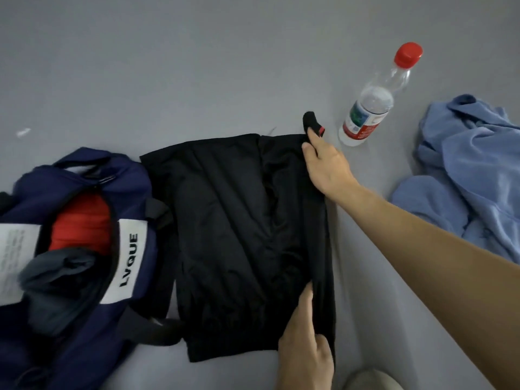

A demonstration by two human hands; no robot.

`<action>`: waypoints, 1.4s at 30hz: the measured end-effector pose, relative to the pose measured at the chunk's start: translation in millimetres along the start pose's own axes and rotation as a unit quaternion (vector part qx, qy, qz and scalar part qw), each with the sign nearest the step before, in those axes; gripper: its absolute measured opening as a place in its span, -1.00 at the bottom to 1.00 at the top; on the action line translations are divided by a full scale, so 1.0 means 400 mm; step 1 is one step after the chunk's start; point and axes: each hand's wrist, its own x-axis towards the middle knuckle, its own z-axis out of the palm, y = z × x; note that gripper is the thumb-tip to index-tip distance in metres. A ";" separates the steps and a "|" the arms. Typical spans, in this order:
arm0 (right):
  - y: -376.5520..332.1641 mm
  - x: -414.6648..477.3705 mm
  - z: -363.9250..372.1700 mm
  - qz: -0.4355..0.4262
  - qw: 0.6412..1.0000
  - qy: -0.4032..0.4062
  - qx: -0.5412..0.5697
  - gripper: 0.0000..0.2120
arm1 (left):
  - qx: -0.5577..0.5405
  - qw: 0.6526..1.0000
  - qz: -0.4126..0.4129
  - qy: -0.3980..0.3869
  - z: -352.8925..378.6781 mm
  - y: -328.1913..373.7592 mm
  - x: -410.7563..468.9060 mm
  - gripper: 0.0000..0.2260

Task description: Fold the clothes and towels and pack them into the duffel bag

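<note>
A black garment (233,235) lies partly folded on the grey surface, in the middle of the view. My right hand (326,164) pinches its far right corner, where a small black and red tab sticks up. My left hand (304,342) grips the garment's near right edge. The navy duffel bag (84,319) stands unzipped at the left, touching the garment, with a red item (81,223) and a dark grey item (59,274) inside. A crumpled blue garment (475,175) lies at the right.
A clear plastic bottle (374,99) with a red cap lies just beyond my right hand. A pale rounded object (371,380) shows at the bottom edge. A white scrap (23,132) lies at far left on the grey surface (197,66).
</note>
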 end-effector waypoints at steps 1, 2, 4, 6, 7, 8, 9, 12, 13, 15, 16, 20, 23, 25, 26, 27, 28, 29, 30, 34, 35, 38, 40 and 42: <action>-0.050 0.004 0.020 -0.008 1.000 -0.003 0.026 -0.54 | -0.047 0.999 -0.019 0.016 -0.034 -0.012 -0.015 -0.24; -0.106 0.008 0.049 -0.018 0.998 -0.012 0.051 -0.55 | -0.090 0.995 -0.033 0.040 -0.069 -0.033 -0.026 -0.24; -0.218 0.011 0.113 -0.040 0.996 -0.043 0.073 -0.52 | -0.157 0.984 -0.036 0.083 -0.134 -0.080 -0.044 -0.22; -0.318 0.007 0.183 -0.071 0.993 -0.081 0.058 -0.49 | -0.203 0.971 -0.033 0.124 -0.194 -0.121 -0.051 -0.19; -0.360 -0.001 0.220 -0.089 0.989 -0.107 0.054 -0.47 | -0.215 0.965 -0.040 0.145 -0.217 -0.149 -0.054 -0.17; -0.394 -0.013 0.255 -0.110 0.983 -0.135 0.055 -0.45 | -0.221 0.960 -0.054 0.165 -0.233 -0.181 -0.050 -0.15; -0.414 -0.027 0.285 -0.132 0.976 -0.164 0.057 -0.43 | -0.223 0.956 -0.067 0.179 -0.243 -0.218 -0.044 -0.12; -0.379 -0.079 0.330 -0.169 0.959 -0.225 0.036 -0.43 | -0.131 0.961 -0.064 0.235 -0.258 -0.307 -0.032 0.00; -0.342 -0.108 0.331 -0.176 0.957 -0.228 0.019 -0.44 | -0.052 0.963 -0.027 0.262 -0.260 -0.319 -0.036 0.00; -0.241 -0.188 0.324 -0.195 0.960 -0.198 -0.038 -0.48 | 0.080 0.947 0.096 0.295 -0.258 -0.325 -0.034 -0.08; -0.184 -0.239 0.320 -0.209 0.961 -0.169 -0.066 -0.49 | 0.127 0.937 0.154 0.286 -0.255 -0.321 -0.023 -0.14; 0.029 -0.429 0.341 -0.312 0.922 -0.124 -0.193 -0.52 | 0.231 0.935 0.172 0.210 -0.243 -0.340 0.088 -0.42; 0.130 -0.477 0.358 -0.325 0.884 -0.176 -0.286 -0.45 | 0.325 0.920 0.117 0.188 -0.221 -0.382 0.151 -0.46; 0.163 -0.469 0.345 -0.313 0.877 -0.175 -0.321 -0.40 | 0.369 0.905 0.132 0.168 -0.201 -0.382 0.173 -0.44; 0.172 -0.459 0.334 -0.305 0.878 -0.168 -0.329 -0.39 | 0.377 0.900 0.141 0.165 -0.193 -0.371 0.185 -0.44; 0.182 -0.448 0.321 -0.293 0.882 -0.161 -0.333 -0.38 | 0.381 0.898 0.149 0.163 -0.181 -0.351 0.199 -0.44; 0.192 -0.439 0.305 -0.280 0.886 -0.156 -0.336 -0.38 | 0.383 0.896 0.156 0.164 -0.169 -0.330 0.214 -0.44; 0.207 -0.430 0.288 -0.266 0.889 -0.151 -0.339 -0.37 | 0.385 0.893 0.165 0.164 -0.156 -0.304 0.230 -0.44; 0.224 -0.422 0.269 -0.254 0.893 -0.146 -0.343 -0.37 | 0.387 0.891 0.176 0.161 -0.143 -0.278 0.248 -0.45; 0.289 -0.398 0.193 -0.200 0.906 -0.123 -0.352 -0.37 | 0.389 0.884 0.220 0.140 -0.086 -0.184 0.305 -0.45; 0.299 -0.395 0.180 -0.191 0.909 -0.118 -0.351 -0.37 | 0.391 0.883 0.219 0.141 -0.072 -0.170 0.312 -0.45; 0.306 -0.403 0.160 -0.201 0.917 -0.096 -0.331 -0.38 | 0.391 0.886 0.198 0.150 -0.047 -0.159 0.309 -0.45; 0.301 -0.430 0.162 -0.230 0.921 -0.074 -0.304 -0.39 | 0.390 0.889 0.183 0.157 -0.053 -0.175 0.291 -0.45; 0.309 -0.475 0.180 -0.275 0.911 -0.081 -0.297 -0.40 | 0.385 0.893 0.166 0.165 -0.066 -0.203 0.270 -0.45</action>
